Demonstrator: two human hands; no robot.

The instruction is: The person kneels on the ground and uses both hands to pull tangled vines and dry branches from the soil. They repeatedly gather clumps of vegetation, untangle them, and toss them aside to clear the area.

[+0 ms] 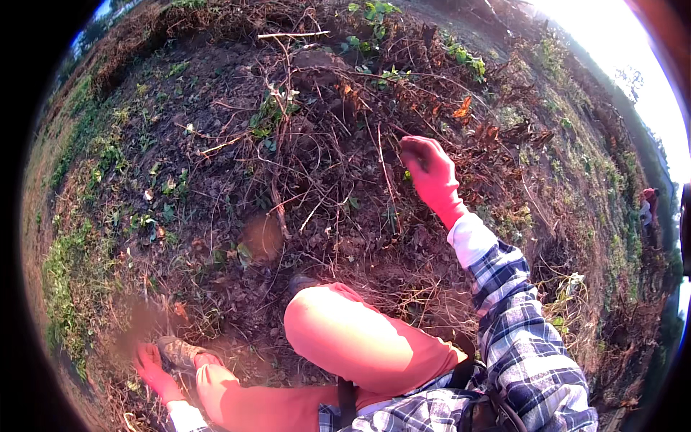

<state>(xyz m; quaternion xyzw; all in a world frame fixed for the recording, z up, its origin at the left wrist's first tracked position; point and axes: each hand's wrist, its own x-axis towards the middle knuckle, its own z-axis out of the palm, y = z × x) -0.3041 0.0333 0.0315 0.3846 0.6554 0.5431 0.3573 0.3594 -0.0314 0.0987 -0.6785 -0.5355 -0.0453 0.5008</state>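
My right hand [430,167], in a red glove, reaches over dry vines at the right of the middle, its fingers curled near a thin stem; whether it grips the stem cannot be told. Down at the lower left is my left hand [154,370], also reddish and partly blurred, beside a brown shoe [178,353] near the ground. Between the hands lie tangled dry vines [302,178] on dark soil. A thin upright stalk [384,167] stands just left of my right hand.
My bent knee [324,318] in orange trousers is at the bottom middle. Green leaves [378,13] and brown withered leaves [461,108] lie at the top. A pale stick [293,35] rests on the soil. Another person [648,205] is far off at the right edge.
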